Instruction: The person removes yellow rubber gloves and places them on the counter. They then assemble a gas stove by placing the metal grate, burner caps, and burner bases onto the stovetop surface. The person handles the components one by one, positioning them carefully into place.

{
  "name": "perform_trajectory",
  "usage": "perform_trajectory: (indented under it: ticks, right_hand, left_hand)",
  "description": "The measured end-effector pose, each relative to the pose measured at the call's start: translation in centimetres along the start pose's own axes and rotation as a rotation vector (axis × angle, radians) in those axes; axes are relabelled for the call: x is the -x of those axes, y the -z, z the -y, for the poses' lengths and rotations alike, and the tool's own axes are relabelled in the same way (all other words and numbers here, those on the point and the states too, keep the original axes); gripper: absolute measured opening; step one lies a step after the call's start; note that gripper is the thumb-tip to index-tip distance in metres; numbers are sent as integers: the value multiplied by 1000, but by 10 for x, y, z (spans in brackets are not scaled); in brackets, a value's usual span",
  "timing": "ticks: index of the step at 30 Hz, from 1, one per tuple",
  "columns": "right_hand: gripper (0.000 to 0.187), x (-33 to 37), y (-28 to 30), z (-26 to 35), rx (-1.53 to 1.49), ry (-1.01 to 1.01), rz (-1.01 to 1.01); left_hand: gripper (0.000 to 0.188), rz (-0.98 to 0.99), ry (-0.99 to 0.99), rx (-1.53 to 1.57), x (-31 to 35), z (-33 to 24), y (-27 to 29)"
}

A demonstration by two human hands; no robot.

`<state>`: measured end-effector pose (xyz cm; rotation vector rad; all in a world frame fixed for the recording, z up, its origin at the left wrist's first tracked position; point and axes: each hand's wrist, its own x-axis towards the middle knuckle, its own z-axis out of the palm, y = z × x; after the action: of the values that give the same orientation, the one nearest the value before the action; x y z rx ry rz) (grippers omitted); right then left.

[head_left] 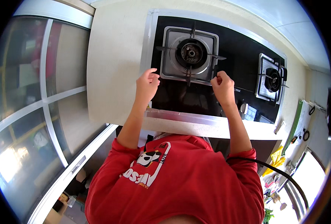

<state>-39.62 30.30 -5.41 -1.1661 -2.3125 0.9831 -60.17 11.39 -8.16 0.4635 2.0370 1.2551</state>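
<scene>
Reaching over the front edge of the bench (pixel 115 74), the left hand (pixel 147 85) hangs half open, seemingly empty, beside the near left corner of the burner tray (pixel 168 70); the right hand (pixel 223 86) is curled closed by its near right corner, any hold hidden. Beyond, the large burner (pixel 191 53) sits mid-tray on the black hob (pixel 188 99).

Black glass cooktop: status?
Left bare hand: half-curled, looks empty, near left edge of cooktop. Right bare hand: curled by silver square burner tray, hold unclear. Black metal support prongs over tray. Black cable crosses red right sleeve.
</scene>
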Motion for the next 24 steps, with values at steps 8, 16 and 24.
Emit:
perform_trajectory:
  ticks: [8,16,24]
  right_hand:
    - [8,2,-2,-1,-13,14,-7]
    - [31,14,39,2,-256,-388,153]
    - [27,88,102,-57,-399,-574,394]
  left_hand:
    - [24,-85,-222,-154,7,1,-4]
    - [31,-11,-378,-257,11,-15,-7]
    - [14,-16,-326,-108,12,6,-8]
